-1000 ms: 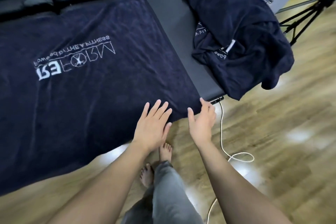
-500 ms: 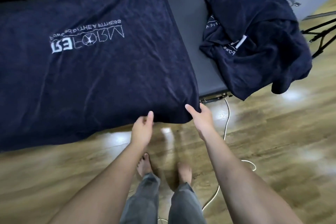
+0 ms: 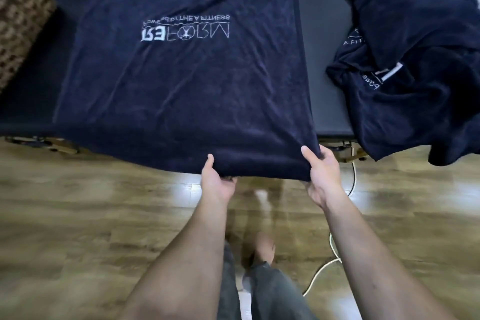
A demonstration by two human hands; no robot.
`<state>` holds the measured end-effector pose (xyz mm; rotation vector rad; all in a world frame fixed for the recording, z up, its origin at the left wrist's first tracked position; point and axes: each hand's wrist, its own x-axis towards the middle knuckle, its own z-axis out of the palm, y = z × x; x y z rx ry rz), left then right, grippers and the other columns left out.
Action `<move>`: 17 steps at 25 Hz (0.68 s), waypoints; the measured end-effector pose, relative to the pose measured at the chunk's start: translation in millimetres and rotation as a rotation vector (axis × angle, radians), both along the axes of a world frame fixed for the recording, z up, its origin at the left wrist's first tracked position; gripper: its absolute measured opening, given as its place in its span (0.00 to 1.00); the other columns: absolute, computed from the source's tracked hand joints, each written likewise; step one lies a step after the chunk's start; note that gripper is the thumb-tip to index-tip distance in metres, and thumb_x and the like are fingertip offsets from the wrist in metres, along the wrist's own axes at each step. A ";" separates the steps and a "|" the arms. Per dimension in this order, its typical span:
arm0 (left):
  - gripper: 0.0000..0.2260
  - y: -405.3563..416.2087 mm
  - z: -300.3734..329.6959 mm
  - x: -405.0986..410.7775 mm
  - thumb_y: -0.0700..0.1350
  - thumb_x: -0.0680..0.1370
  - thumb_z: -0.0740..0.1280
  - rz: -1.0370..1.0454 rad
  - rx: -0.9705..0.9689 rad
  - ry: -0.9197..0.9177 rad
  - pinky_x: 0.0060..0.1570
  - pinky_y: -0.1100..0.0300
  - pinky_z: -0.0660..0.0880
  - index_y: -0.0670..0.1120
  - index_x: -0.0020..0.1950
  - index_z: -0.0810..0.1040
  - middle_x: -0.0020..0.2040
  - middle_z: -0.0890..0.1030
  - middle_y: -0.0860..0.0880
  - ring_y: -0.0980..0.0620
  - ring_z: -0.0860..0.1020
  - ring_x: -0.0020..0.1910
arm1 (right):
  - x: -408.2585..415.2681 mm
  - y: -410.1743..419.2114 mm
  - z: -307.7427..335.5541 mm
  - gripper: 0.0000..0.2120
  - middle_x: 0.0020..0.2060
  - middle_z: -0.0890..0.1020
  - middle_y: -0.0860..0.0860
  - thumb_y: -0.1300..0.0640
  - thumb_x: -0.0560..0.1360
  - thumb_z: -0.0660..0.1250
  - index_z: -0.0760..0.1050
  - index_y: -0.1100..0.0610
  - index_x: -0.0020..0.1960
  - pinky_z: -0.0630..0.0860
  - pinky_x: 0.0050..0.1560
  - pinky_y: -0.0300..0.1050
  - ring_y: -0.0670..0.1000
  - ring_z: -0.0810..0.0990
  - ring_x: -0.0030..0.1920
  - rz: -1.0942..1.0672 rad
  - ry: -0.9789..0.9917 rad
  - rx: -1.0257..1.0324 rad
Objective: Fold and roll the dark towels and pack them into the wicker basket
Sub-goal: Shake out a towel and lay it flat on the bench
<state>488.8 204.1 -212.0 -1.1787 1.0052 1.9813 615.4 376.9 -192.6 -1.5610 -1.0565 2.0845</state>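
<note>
Wooden floor [image 3: 78, 215] runs beneath the padded bench [image 3: 324, 60]; left hand [image 3: 217, 180] and right hand [image 3: 320, 171], flat a second ago, now pinch the spread towel [image 3: 181, 86] at the bench's near edge, ready to fold

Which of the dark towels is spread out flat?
The logo towel both hands grip at its near edge lies flat; the towels on the right sit in a crumpled heap.

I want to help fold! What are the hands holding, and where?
Both hands, left hand and right hand, pinch the spread towel along its near edge, the right at its corner.
</note>
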 end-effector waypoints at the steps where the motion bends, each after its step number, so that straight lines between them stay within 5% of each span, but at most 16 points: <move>1: 0.18 -8.0 1.7 -7.4 0.53 0.80 0.69 0.025 -0.008 0.021 0.49 0.51 0.82 0.45 0.66 0.79 0.55 0.86 0.44 0.43 0.84 0.53 | 1.5 1.7 1.2 0.20 0.48 0.86 0.48 0.57 0.78 0.72 0.72 0.52 0.67 0.79 0.49 0.53 0.52 0.84 0.48 -0.007 0.001 0.006; 3: 0.16 -26.4 9.4 -25.7 0.53 0.82 0.67 0.088 -0.041 0.057 0.54 0.50 0.81 0.44 0.63 0.79 0.55 0.85 0.44 0.44 0.84 0.54 | 0.1 -1.0 7.3 0.21 0.45 0.87 0.45 0.57 0.78 0.72 0.71 0.50 0.68 0.79 0.48 0.51 0.52 0.85 0.48 -0.010 0.023 0.020; 7: 0.14 -63.1 18.7 -63.1 0.50 0.82 0.67 0.188 -0.155 0.079 0.47 0.53 0.81 0.44 0.63 0.78 0.55 0.84 0.46 0.48 0.83 0.55 | -1.5 -3.6 9.4 0.20 0.51 0.86 0.49 0.57 0.77 0.73 0.73 0.51 0.67 0.81 0.49 0.53 0.53 0.85 0.51 -0.034 0.029 0.054; 12: 0.21 -94.0 33.6 -88.8 0.53 0.80 0.69 0.044 -0.254 0.088 0.61 0.42 0.78 0.42 0.67 0.73 0.62 0.81 0.40 0.38 0.81 0.56 | 1.9 -0.1 14.5 0.20 0.50 0.86 0.46 0.56 0.78 0.71 0.74 0.49 0.69 0.79 0.46 0.52 0.49 0.85 0.48 -0.065 0.045 0.075; 17: 0.26 -123.9 24.4 -109.1 0.53 0.78 0.70 0.132 -0.272 0.123 0.44 0.38 0.82 0.42 0.72 0.72 0.63 0.80 0.37 0.34 0.82 0.54 | -1.6 -7.1 24.4 0.20 0.56 0.85 0.48 0.56 0.79 0.71 0.73 0.50 0.70 0.82 0.45 0.48 0.44 0.84 0.45 -0.057 0.007 0.113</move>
